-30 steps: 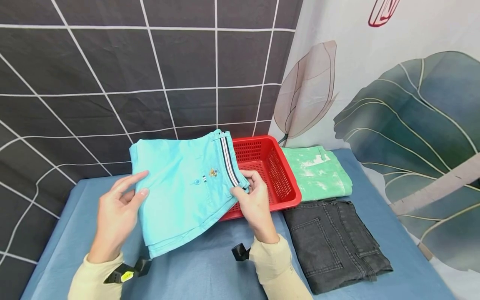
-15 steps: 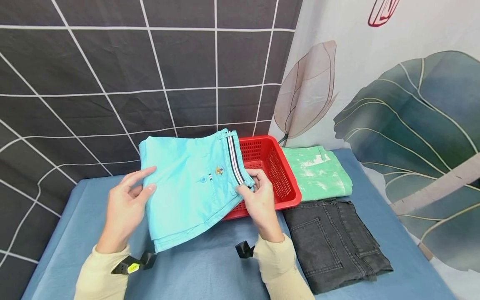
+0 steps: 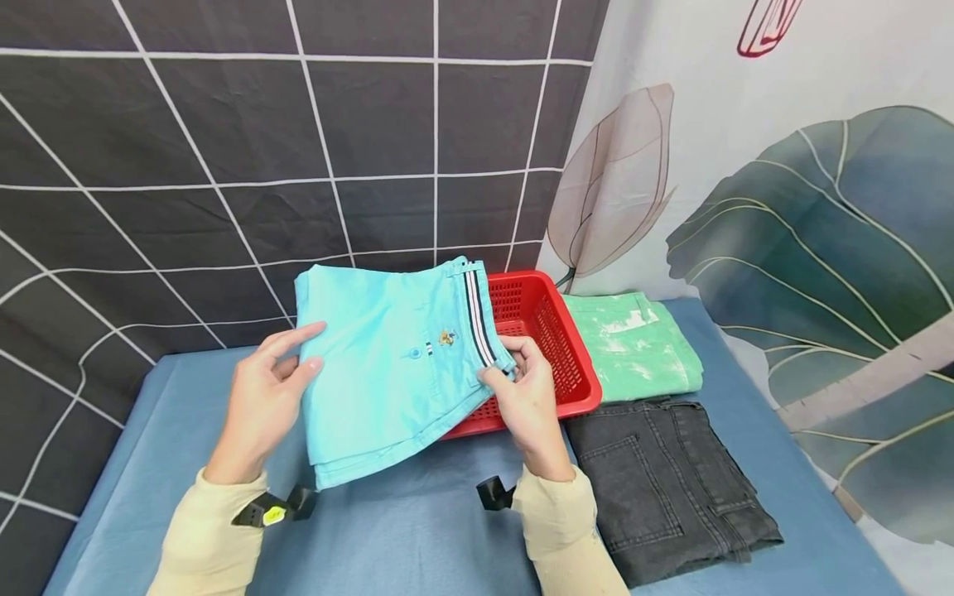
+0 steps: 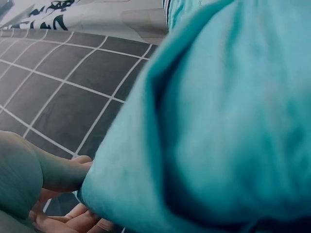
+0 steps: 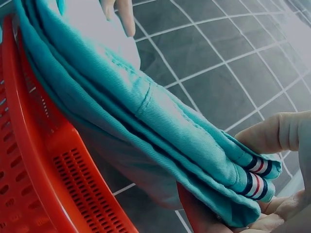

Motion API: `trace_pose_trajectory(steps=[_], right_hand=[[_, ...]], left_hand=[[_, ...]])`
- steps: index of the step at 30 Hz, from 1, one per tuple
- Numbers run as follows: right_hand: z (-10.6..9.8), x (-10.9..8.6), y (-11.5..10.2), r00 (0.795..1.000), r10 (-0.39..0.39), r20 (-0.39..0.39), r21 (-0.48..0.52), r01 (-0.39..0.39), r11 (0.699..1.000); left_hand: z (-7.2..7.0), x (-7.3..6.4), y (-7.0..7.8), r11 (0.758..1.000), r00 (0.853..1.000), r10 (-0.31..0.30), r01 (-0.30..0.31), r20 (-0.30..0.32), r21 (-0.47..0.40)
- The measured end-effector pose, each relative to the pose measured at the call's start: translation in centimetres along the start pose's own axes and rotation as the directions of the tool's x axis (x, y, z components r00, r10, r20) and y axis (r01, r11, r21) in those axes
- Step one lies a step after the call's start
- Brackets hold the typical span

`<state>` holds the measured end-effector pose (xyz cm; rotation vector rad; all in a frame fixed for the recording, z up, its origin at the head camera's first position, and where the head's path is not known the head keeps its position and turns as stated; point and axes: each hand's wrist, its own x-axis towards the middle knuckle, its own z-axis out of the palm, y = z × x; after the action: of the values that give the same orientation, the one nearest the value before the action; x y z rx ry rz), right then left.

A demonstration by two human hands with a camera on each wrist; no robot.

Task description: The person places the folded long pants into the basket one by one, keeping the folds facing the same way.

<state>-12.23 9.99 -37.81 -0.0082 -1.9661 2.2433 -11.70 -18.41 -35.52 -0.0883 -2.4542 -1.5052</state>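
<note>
Folded turquoise shorts hang between both hands, above the blue cloth and partly in front of the red basket. Their striped waistband is toward the right, with a small embroidered emblem beside it. The left hand pinches the left edge between thumb and fingers. At the waistband corner the right hand grips the layers, thumb in front; in the right wrist view the waistband ends lie between thumb and fingers. In the left wrist view the turquoise cloth covers much of the fingers.
Right of the basket lies a folded green garment with white patches. Folded black jeans lie in front of it. A blue cloth covers the surface; a dark gridded backdrop rises behind.
Both hands have shifted to the right and slightly up with the turquoise shorts, which now cover more of the basket's left side. The green garment and black jeans have stayed put.
</note>
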Motion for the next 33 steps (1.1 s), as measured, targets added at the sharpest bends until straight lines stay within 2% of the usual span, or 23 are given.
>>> trace_pose_trajectory(steps=[14, 25, 33], right_hand=[[-0.6, 0.1, -0.1, 1.000, -0.009, -0.019, -0.025, 0.008, 1.000], [-1.1, 0.3, -0.2, 0.999, 0.018, -0.040, 0.000, -0.018, 1.000], [-1.2, 0.5, -0.1, 0.999, 0.028, -0.038, -0.017, -0.028, 0.999]], left_hand=[[0.6, 0.9, -0.1, 1.000, 0.999, 0.009, -0.008, 0.046, -0.016], [0.7, 1.4, -0.2, 0.996, 0.989, 0.015, -0.002, 0.149, -0.086], [0.9, 2.1, -0.1, 0.996, 0.984, 0.010, 0.006, 0.176, -0.093]])
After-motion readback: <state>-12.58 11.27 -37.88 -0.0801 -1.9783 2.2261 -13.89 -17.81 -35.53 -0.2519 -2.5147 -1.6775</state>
